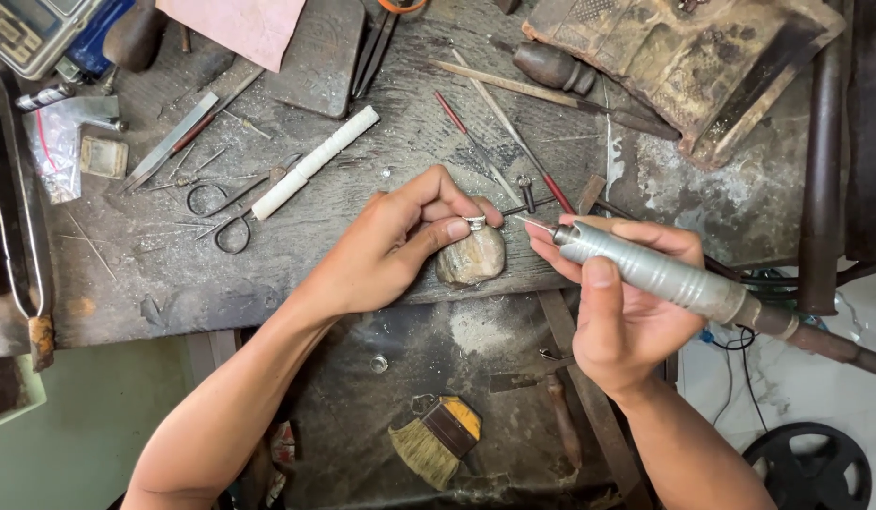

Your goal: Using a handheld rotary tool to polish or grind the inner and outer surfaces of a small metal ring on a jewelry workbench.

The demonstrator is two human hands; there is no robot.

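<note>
left hand (pixel 400 241) clenched on a small silver ring (pixel 475 223), pinched between thumb and forefinger and pressed against the top of a worn wooden peg (pixel 472 257) jutting from the counter (pixel 154 274) edge. right hand (pixel 619 302) wrapped around a grey metal rotary handpiece (pixel 660 274), thumb laid along the barrel, thin bit pointed toward the ring and just short of it; contact not clear. dark hose trailing from handpiece off to the right. on the counter behind the hands: red-handled needle files (pixel 499 151), a white-wrapped tool handle (pixel 315 161), wire-loop pliers (pixel 221 212), a flat file (pixel 169 142). below the counter edge, in a dusty tray (pixel 362 425): a small brush (pixel 436 439) with yellow bristles and a loose metal ring (pixel 378 363).
</note>
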